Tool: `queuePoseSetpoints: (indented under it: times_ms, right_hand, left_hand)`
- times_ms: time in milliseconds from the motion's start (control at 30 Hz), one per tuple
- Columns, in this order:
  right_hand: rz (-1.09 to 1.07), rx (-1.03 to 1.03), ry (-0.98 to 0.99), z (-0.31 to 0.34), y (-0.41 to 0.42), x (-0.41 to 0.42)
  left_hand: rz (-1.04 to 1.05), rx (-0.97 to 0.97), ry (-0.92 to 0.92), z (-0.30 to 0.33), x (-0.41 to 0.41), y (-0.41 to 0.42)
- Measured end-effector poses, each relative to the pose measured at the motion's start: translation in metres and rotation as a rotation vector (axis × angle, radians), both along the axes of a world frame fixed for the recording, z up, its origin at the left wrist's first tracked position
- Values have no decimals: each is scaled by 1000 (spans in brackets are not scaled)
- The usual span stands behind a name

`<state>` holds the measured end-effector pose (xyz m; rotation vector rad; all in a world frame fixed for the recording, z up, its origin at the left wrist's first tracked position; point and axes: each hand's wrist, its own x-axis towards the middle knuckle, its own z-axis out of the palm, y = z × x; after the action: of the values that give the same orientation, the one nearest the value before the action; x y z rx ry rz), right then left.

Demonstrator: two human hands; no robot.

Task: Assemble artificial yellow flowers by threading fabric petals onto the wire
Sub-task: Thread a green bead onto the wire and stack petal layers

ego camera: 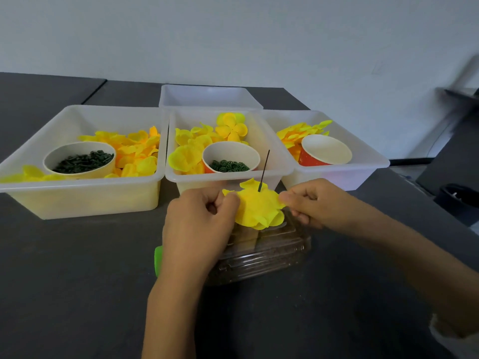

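The left hand (199,218) pinches the left edge of the yellow fabric petal (256,207), fingers closed on the cloth. The petal sits threaded on the thin dark wire (263,171), which stands nearly upright through its middle, just in front of the centre bin (274,161). The right hand (308,200) nips the petal's right edge between thumb and forefinger. The fabric looks featherlight, limp and easily creased, so I judge the rim the best place to hold, with a gentle pull from both sides; the wire looks slim and likely springy, so pressing down near the hole should keep it from bending.

Across the dark matte desk (77,268) stand, from the left, a translucent bin (77,203) of loose petals with a cup of dark green pieces (83,161), the centre bin with more petals and a cup of green rings (229,165), and a right bin (363,169) holding an empty-looking red cup (324,151). A clear plastic tray (272,255) lies under the hands. A plain pale wall (233,35) closes the room behind
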<state>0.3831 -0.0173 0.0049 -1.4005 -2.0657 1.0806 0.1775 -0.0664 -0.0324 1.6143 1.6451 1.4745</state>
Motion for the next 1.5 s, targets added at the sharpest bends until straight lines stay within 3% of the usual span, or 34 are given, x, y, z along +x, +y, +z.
queuePoseSetpoints:
  times_ms: [67, 133, 200, 267, 333, 433, 633, 800, 967, 1133, 1333, 1500]
  right_hand:
    - [-28, -3, -46, 17, 13, 7]
    - [-202, 73, 32, 34, 41, 16]
    - [-365, 334, -8, 45, 80, 29]
    - [-490, 577, -263, 51, 121, 48]
    - [-513, 516, -503, 49, 154, 65]
    - [-452, 382, -659, 36, 182, 75]
    - [-582, 574, -422, 31, 194, 80]
    - [-495, 360, -617, 25, 198, 88]
    - [-521, 652, -673, 14, 196, 84]
    - [-560, 776, -470, 31, 189, 76]
    - [-480, 480, 46, 63, 160, 60]
    - [-336, 430, 180, 75, 112, 41]
  left_hand:
    - [34, 65, -42, 1, 0, -1]
    - [107, 125, -83, 3, 1, -2]
    - [166, 168, -143, 2, 3, -2]
    - [218, 188, -176, 1, 5, -1]
    - [251, 191, -189, 0, 5, 0]
    - [257, 190, -201, -4, 4, 2]
    - [245, 184, -217, -6, 2, 3]
    - [223, 178, -245, -5, 4, 4]
    - [216, 173, -238, -6, 5, 2]
    - [208, 184, -252, -5, 3, 3]
    - [202, 189, -269, -4, 3, 2]
    - [208, 196, -289, -2, 3, 2]
